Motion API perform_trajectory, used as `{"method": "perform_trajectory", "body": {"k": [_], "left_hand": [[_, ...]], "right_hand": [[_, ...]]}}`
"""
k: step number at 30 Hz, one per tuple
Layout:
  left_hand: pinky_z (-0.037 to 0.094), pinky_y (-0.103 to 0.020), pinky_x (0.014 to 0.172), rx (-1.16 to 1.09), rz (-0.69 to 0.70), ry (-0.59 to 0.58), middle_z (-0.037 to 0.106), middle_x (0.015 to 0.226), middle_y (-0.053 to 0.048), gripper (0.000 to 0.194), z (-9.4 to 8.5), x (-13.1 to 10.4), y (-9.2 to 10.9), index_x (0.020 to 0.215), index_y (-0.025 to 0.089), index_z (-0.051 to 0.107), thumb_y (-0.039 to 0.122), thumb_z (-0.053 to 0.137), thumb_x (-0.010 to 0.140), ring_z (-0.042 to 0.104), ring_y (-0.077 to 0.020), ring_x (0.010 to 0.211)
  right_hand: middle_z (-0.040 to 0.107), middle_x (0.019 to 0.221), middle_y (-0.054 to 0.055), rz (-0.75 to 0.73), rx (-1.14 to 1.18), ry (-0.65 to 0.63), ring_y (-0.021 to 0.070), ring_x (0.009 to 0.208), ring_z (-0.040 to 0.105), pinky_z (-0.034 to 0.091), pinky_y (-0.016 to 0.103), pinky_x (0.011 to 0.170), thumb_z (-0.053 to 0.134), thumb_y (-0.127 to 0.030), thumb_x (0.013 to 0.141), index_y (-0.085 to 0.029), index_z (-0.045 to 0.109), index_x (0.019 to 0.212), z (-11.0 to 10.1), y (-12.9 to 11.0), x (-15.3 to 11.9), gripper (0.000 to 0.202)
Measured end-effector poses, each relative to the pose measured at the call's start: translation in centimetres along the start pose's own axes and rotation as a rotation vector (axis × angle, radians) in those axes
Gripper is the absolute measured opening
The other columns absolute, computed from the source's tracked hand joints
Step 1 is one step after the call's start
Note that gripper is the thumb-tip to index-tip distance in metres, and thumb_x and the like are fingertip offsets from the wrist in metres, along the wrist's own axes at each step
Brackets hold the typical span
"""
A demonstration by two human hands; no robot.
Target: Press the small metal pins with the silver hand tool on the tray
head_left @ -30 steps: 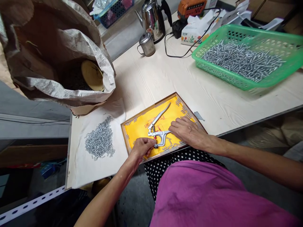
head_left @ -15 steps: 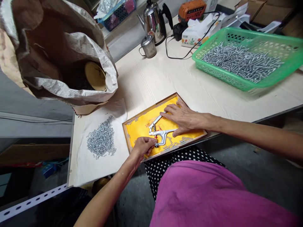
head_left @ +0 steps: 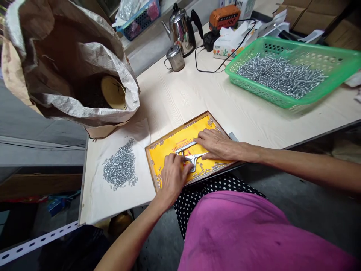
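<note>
Altogether 2 hands (head_left: pixel 172 174) (head_left: pixel 218 145), 1 plier tool (head_left: pixel 193 159)

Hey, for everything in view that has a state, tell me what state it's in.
Pliers: handles spread apart
Right hand: gripping the handles
Left hand: curled over the pliers' head, grip partly hidden
Yellow-lined tray: flat, small metal pieces along its edges
Loose pile: heaped, unsorted
Green basket: upright, partly filled
Sack: mouth open
Kettle: upright, lid on
Mug: upright, lid on
</note>
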State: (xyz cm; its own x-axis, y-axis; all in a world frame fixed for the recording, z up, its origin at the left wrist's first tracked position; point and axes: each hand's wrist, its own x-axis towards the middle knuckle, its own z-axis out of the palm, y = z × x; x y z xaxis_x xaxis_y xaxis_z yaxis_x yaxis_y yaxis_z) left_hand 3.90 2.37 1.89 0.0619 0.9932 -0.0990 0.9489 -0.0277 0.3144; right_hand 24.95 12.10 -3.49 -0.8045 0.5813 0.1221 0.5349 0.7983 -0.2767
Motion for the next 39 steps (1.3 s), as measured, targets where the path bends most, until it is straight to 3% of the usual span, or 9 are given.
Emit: {"method": "perform_trajectory", "body": {"k": [3, 7, 12, 18, 25, 32, 35, 37, 39], "left_hand": [[0.046, -0.048, 0.107, 0.096, 0.288, -0.038, 0.054, 0.143, -0.017, 0.051, 0.6, 1.8, 0.4, 0.135, 0.015, 0.054, 0.032, 0.069, 0.089, 0.049, -0.0316, 0.13], [0.044, -0.051, 0.109, 0.153, 0.442, -0.134, 0.053, 0.142, -0.02, 0.06, 1.1, 4.0, 0.0, 0.146, 0.01, 0.039, 0.033, 0.059, 0.095, 0.048, -0.0326, 0.13], [0.05, -0.048, 0.099, 0.263, 0.465, -0.133, 0.059, 0.128, -0.02, 0.059, 1.2, 4.9, 0.3, 0.144, 0.007, 0.042, 0.034, 0.059, 0.094, 0.054, -0.0327, 0.116], [0.052, -0.042, 0.089, 0.241, 0.472, -0.112, 0.063, 0.106, -0.013, 0.031, 2.0, 5.8, 0.3, 0.118, 0.015, 0.064, 0.035, 0.055, 0.096, 0.057, -0.0286, 0.1], [0.051, -0.039, 0.085, 0.198, 0.388, -0.103, 0.066, 0.102, -0.011, 0.027, 2.1, 6.0, 0.5, 0.109, 0.018, 0.068, 0.037, 0.054, 0.097, 0.058, -0.0275, 0.098], [0.051, -0.047, 0.096, 0.245, 0.4, 0.063, 0.062, 0.123, -0.017, 0.032, 3.0, 3.9, 0.6, 0.118, 0.018, 0.069, 0.033, 0.049, 0.098, 0.059, -0.0311, 0.11], [0.05, -0.052, 0.1, 0.091, 0.392, 0.289, 0.055, 0.138, -0.02, 0.035, 1.3, 2.8, 0.4, 0.124, 0.016, 0.065, 0.034, 0.05, 0.097, 0.058, -0.0347, 0.123], [0.046, -0.056, 0.106, -0.02, 0.371, 0.468, 0.052, 0.144, -0.02, 0.039, -1.0, 2.0, 2.0, 0.127, 0.018, 0.064, 0.04, 0.05, 0.098, 0.053, -0.0374, 0.131], [0.041, -0.057, 0.112, -0.115, 0.412, 0.522, 0.051, 0.148, -0.019, 0.044, -3.4, 0.1, 6.2, 0.131, 0.019, 0.063, 0.046, 0.052, 0.098, 0.049, -0.0374, 0.136]], "right_hand": [[0.06, 0.113, 0.016, 0.02, -0.005, -0.011, 0.0301, 0.1, 0.051, 0.041, 0.042, 0.084, 0.072, -0.049, 0.084, -0.012, 0.058, 0.122, 0.0, -0.1, 0.0, 0.055], [0.061, 0.113, 0.017, 0.041, -0.05, -0.039, 0.0316, 0.1, 0.051, 0.042, 0.044, 0.086, 0.076, -0.057, 0.078, -0.011, 0.057, 0.123, -0.8, -0.2, -0.2, 0.068], [0.063, 0.111, 0.016, 0.091, -0.073, -0.113, 0.0305, 0.103, 0.052, 0.042, 0.042, 0.086, 0.071, -0.05, 0.087, -0.008, 0.061, 0.117, -1.9, -0.7, -0.4, 0.052], [0.066, 0.106, 0.014, 0.074, -0.006, -0.155, 0.0243, 0.1, 0.054, 0.041, 0.035, 0.082, 0.06, -0.029, 0.098, -0.009, 0.065, 0.107, -1.7, -0.7, 0.1, 0.022], [0.067, 0.104, 0.014, 0.141, 0.03, -0.2, 0.0234, 0.097, 0.057, 0.041, 0.034, 0.079, 0.058, -0.026, 0.098, -0.01, 0.065, 0.104, -1.5, -0.5, 0.7, 0.019], [0.059, 0.129, 0.021, 0.017, -0.045, -0.106, 0.0278, 0.119, 0.053, 0.038, 0.04, 0.103, 0.063, -0.044, 0.094, -0.004, 0.054, 0.132, -3.0, -0.3, 0.1, 0.055], [0.039, 0.153, 0.027, 0.091, -0.12, 0.022, 0.0329, 0.144, 0.034, 0.03, 0.045, 0.114, 0.064, -0.051, 0.092, -0.004, 0.041, 0.145, -3.9, -0.5, -0.4, 0.075], [0.031, 0.16, 0.026, 0.141, -0.201, 0.098, 0.0361, 0.15, 0.023, 0.024, 0.051, 0.117, 0.067, -0.053, 0.089, -0.008, 0.038, 0.15, -4.3, -0.4, -0.4, 0.081], [0.029, 0.162, 0.024, 0.142, -0.258, 0.157, 0.0366, 0.152, 0.018, 0.021, 0.053, 0.118, 0.069, -0.054, 0.087, -0.012, 0.039, 0.15, -4.7, -0.7, -0.1, 0.082]]}}
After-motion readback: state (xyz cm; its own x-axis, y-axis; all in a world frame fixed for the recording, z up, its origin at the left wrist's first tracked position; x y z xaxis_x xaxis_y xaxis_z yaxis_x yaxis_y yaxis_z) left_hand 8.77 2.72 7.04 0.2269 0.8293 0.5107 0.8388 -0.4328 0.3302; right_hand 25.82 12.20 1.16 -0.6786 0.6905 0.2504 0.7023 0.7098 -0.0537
